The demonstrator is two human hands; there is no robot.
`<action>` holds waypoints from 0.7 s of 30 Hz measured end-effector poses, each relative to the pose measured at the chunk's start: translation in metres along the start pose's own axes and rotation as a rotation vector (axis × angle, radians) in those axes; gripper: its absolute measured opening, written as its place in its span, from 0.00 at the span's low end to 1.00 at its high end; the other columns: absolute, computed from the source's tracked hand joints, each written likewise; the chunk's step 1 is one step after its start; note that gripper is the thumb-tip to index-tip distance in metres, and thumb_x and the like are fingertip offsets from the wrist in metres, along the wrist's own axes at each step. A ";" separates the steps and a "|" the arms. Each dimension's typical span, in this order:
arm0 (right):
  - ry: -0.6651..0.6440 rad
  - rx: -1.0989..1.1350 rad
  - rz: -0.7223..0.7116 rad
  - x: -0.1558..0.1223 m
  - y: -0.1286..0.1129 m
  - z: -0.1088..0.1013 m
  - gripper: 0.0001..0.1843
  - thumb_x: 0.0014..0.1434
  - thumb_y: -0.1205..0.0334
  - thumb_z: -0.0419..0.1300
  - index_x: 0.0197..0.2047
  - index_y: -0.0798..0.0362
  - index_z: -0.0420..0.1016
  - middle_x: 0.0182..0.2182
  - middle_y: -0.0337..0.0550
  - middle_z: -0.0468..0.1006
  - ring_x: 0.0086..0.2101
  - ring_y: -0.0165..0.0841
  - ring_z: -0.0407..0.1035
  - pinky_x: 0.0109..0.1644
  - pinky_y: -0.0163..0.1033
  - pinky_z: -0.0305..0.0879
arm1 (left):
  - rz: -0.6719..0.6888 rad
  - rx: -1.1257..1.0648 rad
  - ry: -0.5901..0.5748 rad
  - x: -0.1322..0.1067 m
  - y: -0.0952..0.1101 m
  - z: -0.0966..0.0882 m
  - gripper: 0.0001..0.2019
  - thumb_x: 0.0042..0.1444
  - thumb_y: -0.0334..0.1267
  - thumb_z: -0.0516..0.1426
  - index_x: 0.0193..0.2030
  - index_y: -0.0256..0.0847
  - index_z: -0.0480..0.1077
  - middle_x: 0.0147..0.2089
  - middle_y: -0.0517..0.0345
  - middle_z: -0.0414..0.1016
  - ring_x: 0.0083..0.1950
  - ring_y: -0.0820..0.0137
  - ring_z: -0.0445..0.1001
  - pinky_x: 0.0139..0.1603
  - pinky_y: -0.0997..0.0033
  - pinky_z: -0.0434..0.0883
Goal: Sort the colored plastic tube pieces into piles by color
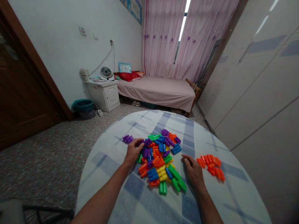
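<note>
On one surface I count one mixed pile of blocks, too jumbled for me to number piece by piece; one orange group at its 3 o'clock, one purple group at its 10. I see one left hand, one right hand. Beyond: one bed at 12, one fan at 11, one bin at 10.

Far back, a wooden bed with a pale pink sheet stands before pink fabric curtains. A red pillow lies at its left end, near a blue-framed rectangular clock. Further left, a white box-shaped cabinet carries a small white fan; a round teal plastic bin stands nearby. A brown wooden door stands left, a white wardrobe right.
</note>
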State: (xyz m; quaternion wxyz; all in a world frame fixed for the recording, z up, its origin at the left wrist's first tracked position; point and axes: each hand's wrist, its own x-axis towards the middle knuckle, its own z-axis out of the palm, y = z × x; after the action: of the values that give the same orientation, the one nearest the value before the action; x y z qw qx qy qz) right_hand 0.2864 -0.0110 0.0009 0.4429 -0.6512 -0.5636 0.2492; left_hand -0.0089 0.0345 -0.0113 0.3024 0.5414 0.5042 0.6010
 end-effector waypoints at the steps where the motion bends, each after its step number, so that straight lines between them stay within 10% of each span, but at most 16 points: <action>1: -0.001 -0.002 0.005 0.000 0.000 0.000 0.25 0.51 0.47 0.51 0.41 0.55 0.77 0.36 0.49 0.79 0.39 0.41 0.71 0.44 0.43 0.64 | 0.009 0.004 0.044 0.002 0.000 -0.002 0.12 0.51 0.40 0.59 0.42 0.38 0.74 0.40 0.53 0.76 0.41 0.68 0.75 0.46 0.66 0.71; 10: -0.005 -0.006 0.065 0.001 -0.003 0.001 0.26 0.49 0.47 0.51 0.42 0.55 0.77 0.36 0.49 0.79 0.39 0.42 0.71 0.43 0.44 0.64 | 0.105 0.388 0.542 0.025 -0.009 -0.060 0.14 0.54 0.42 0.54 0.44 0.38 0.72 0.42 0.52 0.74 0.42 0.67 0.73 0.49 0.65 0.71; 21: 0.000 0.001 0.038 0.001 -0.001 0.000 0.25 0.50 0.47 0.50 0.42 0.55 0.76 0.36 0.49 0.79 0.39 0.41 0.71 0.44 0.43 0.64 | -0.039 0.629 0.527 0.024 -0.019 -0.069 0.14 0.53 0.38 0.52 0.43 0.37 0.73 0.45 0.45 0.73 0.48 0.57 0.71 0.54 0.55 0.67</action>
State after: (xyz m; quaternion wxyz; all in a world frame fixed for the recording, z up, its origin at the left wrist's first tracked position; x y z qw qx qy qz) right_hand 0.2855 -0.0105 0.0017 0.4384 -0.6615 -0.5511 0.2579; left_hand -0.0837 0.0434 -0.0144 -0.0061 0.4253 0.7339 0.5297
